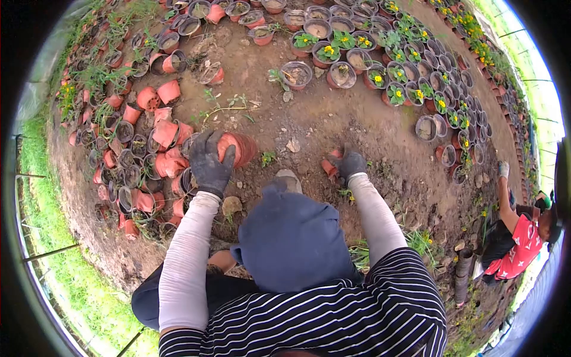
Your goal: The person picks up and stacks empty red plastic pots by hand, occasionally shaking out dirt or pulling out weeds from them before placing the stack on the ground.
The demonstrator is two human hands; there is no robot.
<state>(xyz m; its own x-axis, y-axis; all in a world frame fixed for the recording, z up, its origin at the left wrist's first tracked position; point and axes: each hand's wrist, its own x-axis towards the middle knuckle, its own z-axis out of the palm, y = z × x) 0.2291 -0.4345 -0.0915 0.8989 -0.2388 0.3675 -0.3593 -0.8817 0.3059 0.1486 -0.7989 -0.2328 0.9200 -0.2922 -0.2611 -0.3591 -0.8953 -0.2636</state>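
Note:
My left hand, in a dark grey work glove, is wrapped round a nested stack of reddish plastic plant pots that lies on its side just above the soil. My right hand, gloved the same way, is closed on a small reddish pot close to the ground; its fingertips are partly hidden. Between the two hands lie bare soil, a small weed and a pale stone.
Many tipped reddish pots are heaped at left. Rows of dark pots with yellow-flowered plants stand at upper right. A person in a red shirt crouches at far right, beside a stack of dark pots.

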